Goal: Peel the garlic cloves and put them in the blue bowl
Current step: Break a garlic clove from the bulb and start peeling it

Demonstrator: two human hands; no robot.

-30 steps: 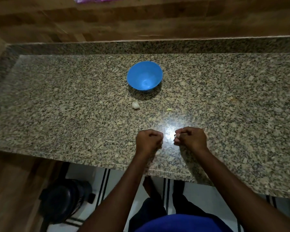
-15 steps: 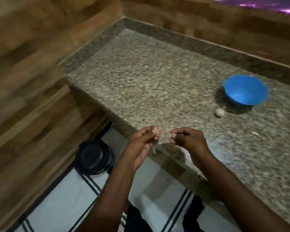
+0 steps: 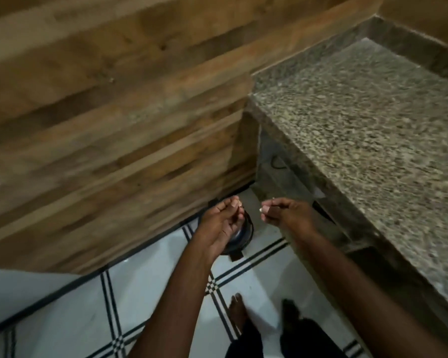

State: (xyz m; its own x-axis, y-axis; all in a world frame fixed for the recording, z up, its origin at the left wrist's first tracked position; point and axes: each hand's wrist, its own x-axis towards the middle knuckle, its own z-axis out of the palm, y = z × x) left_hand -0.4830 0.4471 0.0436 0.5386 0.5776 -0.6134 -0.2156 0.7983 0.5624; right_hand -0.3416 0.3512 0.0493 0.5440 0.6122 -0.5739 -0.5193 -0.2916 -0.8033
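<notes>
Both hands are held out past the left end of the granite counter [image 3: 373, 112], above a black bin [image 3: 243, 237] on the floor. My left hand [image 3: 221, 223] is palm-up with its fingers curled, pinching a thin scrap of garlic skin [image 3: 240, 203] at the fingertips. My right hand [image 3: 287, 213] pinches a small pale garlic clove [image 3: 261, 209] between thumb and fingers, and most of the clove is hidden. A small gap separates the two hands. The blue bowl is out of view.
A wood-panelled wall [image 3: 114, 125] fills the left and top. The floor has white tiles with black stripes [image 3: 109, 293]. My bare feet [image 3: 237, 313] stand beside the counter's front edge, with the bin tucked in the corner below the counter end.
The view has swung left, away from the counter and the bowl. Both hands moved off the counter edge to above the bin and drew slightly apart, still pinching the skin and the clove.
</notes>
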